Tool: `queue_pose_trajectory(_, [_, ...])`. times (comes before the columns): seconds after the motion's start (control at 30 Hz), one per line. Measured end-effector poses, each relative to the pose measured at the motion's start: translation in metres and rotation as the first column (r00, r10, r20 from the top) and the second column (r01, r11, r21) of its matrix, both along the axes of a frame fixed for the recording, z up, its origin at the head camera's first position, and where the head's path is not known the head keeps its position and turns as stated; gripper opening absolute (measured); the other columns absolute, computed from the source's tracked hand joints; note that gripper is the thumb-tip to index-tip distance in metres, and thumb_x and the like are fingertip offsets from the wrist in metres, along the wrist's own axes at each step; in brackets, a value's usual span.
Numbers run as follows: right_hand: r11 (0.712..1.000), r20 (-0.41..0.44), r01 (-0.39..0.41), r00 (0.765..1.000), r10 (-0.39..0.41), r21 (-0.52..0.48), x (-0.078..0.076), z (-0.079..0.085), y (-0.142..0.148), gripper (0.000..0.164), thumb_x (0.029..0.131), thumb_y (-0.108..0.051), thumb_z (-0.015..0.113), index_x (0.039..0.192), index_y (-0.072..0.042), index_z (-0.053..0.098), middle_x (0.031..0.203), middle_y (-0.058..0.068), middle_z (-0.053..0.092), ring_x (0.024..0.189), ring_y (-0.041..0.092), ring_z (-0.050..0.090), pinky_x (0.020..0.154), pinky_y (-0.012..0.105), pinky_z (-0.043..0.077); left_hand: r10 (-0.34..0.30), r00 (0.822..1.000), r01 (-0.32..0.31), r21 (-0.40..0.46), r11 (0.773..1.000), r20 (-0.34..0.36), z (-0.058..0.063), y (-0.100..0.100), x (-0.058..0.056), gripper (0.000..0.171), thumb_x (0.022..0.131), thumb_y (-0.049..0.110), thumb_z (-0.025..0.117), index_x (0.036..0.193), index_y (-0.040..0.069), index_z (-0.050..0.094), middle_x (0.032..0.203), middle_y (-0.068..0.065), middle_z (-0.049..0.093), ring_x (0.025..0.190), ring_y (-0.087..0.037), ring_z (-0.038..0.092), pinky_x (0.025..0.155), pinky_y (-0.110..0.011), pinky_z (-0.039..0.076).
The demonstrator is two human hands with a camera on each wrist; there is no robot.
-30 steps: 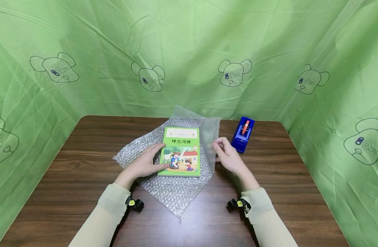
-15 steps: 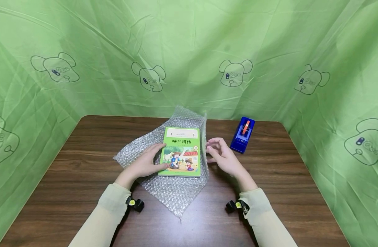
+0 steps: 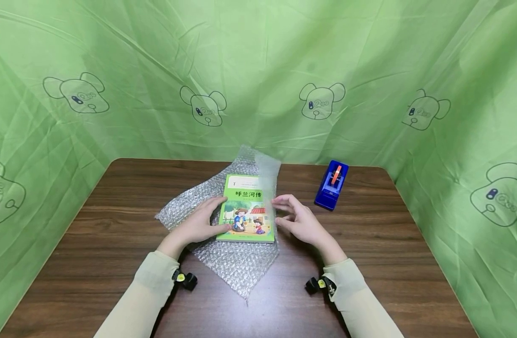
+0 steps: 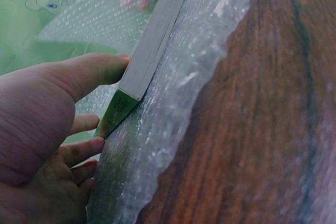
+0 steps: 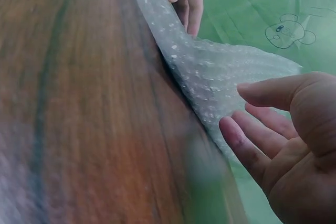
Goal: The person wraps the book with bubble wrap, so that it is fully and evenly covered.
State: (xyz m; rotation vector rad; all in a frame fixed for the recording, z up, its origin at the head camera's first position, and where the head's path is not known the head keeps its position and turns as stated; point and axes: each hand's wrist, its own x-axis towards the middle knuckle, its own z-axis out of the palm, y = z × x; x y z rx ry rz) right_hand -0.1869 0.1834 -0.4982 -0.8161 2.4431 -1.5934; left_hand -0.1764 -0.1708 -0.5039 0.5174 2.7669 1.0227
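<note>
A green paperback book [image 3: 243, 213] with a picture cover lies flat on a sheet of bubble wrap [image 3: 233, 260]. My left hand [image 3: 199, 224] rests against the book's left side, thumb on the cover. In the left wrist view, its fingertips [image 4: 97, 141] touch the book's green spine [image 4: 116, 109]. The wrap's right part is raised into a flap [image 3: 266, 173] that leans over the book's right edge. My right hand [image 3: 298, 220] is beside this flap, fingers spread and fingertips against it. The right wrist view shows thumb and fingers apart, near the flap [image 5: 210, 72].
A blue tape dispenser [image 3: 332, 185] with an orange roll stands at the back right of the dark wooden table [image 3: 114, 225]. Green curtains [image 3: 258, 56] with bear-head drawings surround the table's back and sides.
The wrap's right side has been lifted and folded leftward over the book's right edge. My right hand let go of its edge and moved left with it. The left hand stays still.
</note>
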Motion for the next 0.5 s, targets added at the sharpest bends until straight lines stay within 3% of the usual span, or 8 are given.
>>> queue_pose_trajectory(0.2, [0.998,-0.042,-0.007,0.999,0.009,0.056,0.003,0.0,-0.007,0.045,0.102,0.0,0.075,0.144,-0.005,0.06,0.148,0.013,0.067,0.134,0.033,0.066,0.097,0.036,0.064,0.0,1.0,0.0,0.007,1.0,0.004,0.001,0.0,0.0,0.098,0.093,0.049,0.085,0.17,0.011,0.038,0.174,-0.021,0.035,0.162,-0.046,0.027,0.127,-0.072,0.025])
queue_pose_trajectory(0.4, [0.996,-0.072,-0.037,0.996,0.043,0.076,0.005,-0.002,-0.012,0.044,0.101,0.001,0.075,0.143,-0.003,0.065,0.147,0.013,0.068,0.114,0.033,0.075,0.095,0.037,0.064,-0.002,1.0,0.002,0.0,1.0,0.01,0.001,0.0,0.0,0.097,0.094,0.049,0.084,0.171,0.011,0.037,0.175,-0.021,0.035,0.163,-0.047,0.026,0.127,-0.072,0.024])
queue_pose_trajectory(0.5, [0.995,-0.098,-0.037,0.994,0.047,0.093,0.006,-0.001,-0.013,0.046,0.098,0.003,0.077,0.142,-0.003,0.065,0.148,0.014,0.067,0.113,0.033,0.075,0.095,0.039,0.064,-0.002,1.0,0.002,-0.003,1.0,0.008,0.001,-0.001,0.001,0.097,0.095,0.05,0.083,0.17,0.011,0.038,0.174,-0.021,0.035,0.163,-0.048,0.025,0.127,-0.073,0.024])
